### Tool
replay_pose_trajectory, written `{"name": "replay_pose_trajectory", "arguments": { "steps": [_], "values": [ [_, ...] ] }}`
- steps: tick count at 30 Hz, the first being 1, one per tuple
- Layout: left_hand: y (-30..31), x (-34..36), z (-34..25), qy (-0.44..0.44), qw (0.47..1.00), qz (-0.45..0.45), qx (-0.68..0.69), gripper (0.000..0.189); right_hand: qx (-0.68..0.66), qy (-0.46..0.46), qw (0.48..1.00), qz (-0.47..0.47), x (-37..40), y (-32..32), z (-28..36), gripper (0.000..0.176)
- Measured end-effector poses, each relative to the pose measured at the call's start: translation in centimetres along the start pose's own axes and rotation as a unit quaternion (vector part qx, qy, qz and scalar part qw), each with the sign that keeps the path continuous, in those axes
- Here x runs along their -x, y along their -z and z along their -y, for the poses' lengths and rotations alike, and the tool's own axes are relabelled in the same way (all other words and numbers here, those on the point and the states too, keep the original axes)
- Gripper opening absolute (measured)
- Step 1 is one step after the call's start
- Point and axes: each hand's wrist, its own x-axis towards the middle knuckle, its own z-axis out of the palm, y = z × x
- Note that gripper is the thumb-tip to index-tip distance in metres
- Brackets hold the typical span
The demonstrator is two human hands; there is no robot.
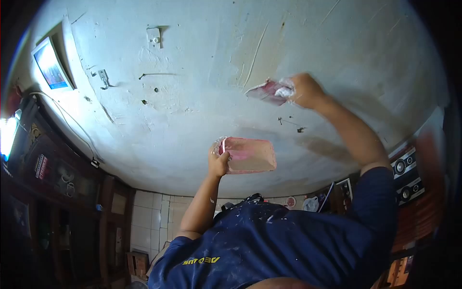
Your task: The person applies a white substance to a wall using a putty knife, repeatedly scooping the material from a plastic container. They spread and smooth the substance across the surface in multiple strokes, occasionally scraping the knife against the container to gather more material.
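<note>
Nearby, trowel (263, 91) on wall (192, 111), tray (251, 155), window (50, 66), speakers (406, 179)

I'm in a lived-in home: plastered wall (192, 111), wooden cabinet (53, 178) at left, speakers (404, 176) at right, floor tiles (149, 216) lower left.

Small bright window (50, 65) way up-left of left hand (219, 163). Cable (72, 130) trailing down from it. White switch plate (154, 36) above and left of same hand, metal hook (103, 78) further left. Couple nails (290, 123) just under right hand (306, 90). Dark wooden cabinet (57, 192) far left, white tiles (147, 216) below left hand. Speakers (399, 167) down-right of right hand.
</note>
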Motion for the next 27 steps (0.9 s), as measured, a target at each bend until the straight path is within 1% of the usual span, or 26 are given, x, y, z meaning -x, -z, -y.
{"name": "replay_pose_trajectory", "arguments": {
  "steps": [1, 3, 4, 5, 6, 7, 8, 10, 11, 13, 14, 15, 16, 17, 18, 19, 20, 21, 23, 25, 27],
  "values": [
    [-0.2, 0.0, -0.2, 0.058, 0.996, -0.002, 0.07, 0.04, 0.039, 0.03, 0.999, -0.014, -0.1, -3.4, -0.8, 0.02],
    [-0.4, 0.1, -0.2, 0.059, 0.997, 0.0, 0.052, 0.04, 0.112, 0.002, 0.994, 0.015, -0.3, -4.4, -0.8, 0.017],
    [-0.2, 0.0, -0.4, 0.057, 0.998, 0.0, 0.037, 0.039, 0.11, -0.006, 0.994, -0.013, -0.9, -3.4, -2.0, 0.017],
    [0.0, -0.1, -0.5, 0.057, 0.998, 0.001, 0.032, 0.039, 0.111, -0.014, 0.993, -0.041, -1.7, -1.2, -3.6, 0.017],
    [0.0, -0.2, -0.5, 0.056, 0.998, 0.0, 0.038, 0.038, 0.109, -0.056, 0.988, -0.097, -2.2, 2.5, -3.8, 0.02],
    [-0.1, -0.2, -0.4, 0.057, 0.997, -0.001, 0.046, 0.037, 0.169, -0.089, 0.975, -0.116, -2.5, 6.6, -4.0, 0.024],
    [-0.2, -0.1, -0.3, 0.061, 0.997, -0.001, 0.046, 0.037, 0.138, -0.099, 0.972, -0.162, -2.8, 9.1, -6.4, 0.026],
    [-0.4, -0.4, -0.1, 0.039, 0.999, -0.018, 0.027, 0.038, 0.165, -0.014, 0.948, -0.271, -2.1, 14.5, -5.9, 0.027],
    [-0.4, -0.5, 0.0, 0.027, 0.999, -0.025, 0.017, 0.038, 0.163, -0.017, 0.949, -0.269, -1.7, 14.7, -6.1, 0.027],
    [-0.4, -0.4, 0.3, 0.045, 0.998, -0.024, 0.029, 0.038, 0.11, -0.006, 0.957, -0.268, -0.3, 14.5, -5.9, 0.025],
    [-0.5, -0.4, 0.4, 0.059, 0.997, -0.023, 0.043, 0.039, -0.013, -0.045, 0.994, -0.102, 0.5, 13.7, -4.3, 0.022],
    [-0.5, -0.3, 0.8, 0.061, 0.997, -0.023, 0.043, 0.039, -0.274, -0.082, 0.953, -0.101, 1.3, 9.4, -4.8, 0.019],
    [-0.5, -0.4, 1.2, 0.053, 0.997, -0.023, 0.049, 0.039, -0.019, -0.021, 0.998, -0.051, 2.2, 7.9, -2.6, 0.018],
    [-0.6, -0.4, 1.6, 0.042, 0.997, -0.022, 0.055, 0.039, 0.011, -0.027, 0.999, 0.023, 2.3, 4.0, -3.6, 0.024],
    [-0.6, -0.5, 1.9, 0.043, 0.997, -0.021, 0.054, 0.039, 0.02, -0.014, 0.999, 0.039, 3.1, 0.4, -3.4, 0.024],
    [-0.6, -0.4, 2.2, 0.048, 0.997, -0.011, 0.056, 0.038, 0.006, 0.033, 0.999, 0.037, 2.9, -2.7, -3.1, 0.021],
    [-0.7, -0.5, 2.2, 0.051, 0.997, -0.001, 0.057, 0.038, 0.061, 0.064, 0.996, 0.032, 2.7, -5.2, -4.0, 0.019],
    [-0.8, -0.4, 1.6, 0.05, 0.997, 0.003, 0.054, 0.038, 0.06, 0.061, 0.996, 0.028, 2.3, -4.8, -4.4, 0.019],
    [-1.2, -0.3, -0.2, 0.069, 0.998, 0.004, 0.009, 0.039, 0.112, -0.002, 0.994, 0.012, 0.5, -2.7, -5.5, 0.016],
    [-0.9, -0.1, 1.2, 0.073, 0.997, -0.003, 0.009, 0.04, 0.155, -0.032, 0.984, -0.083, -0.9, 4.3, -6.1, 0.019],
    [-1.1, -0.3, 1.9, 0.032, 0.998, -0.013, 0.047, 0.041, 0.112, -0.037, 0.978, -0.171, -1.3, 11.0, -6.7, 0.025]
  ]
}}
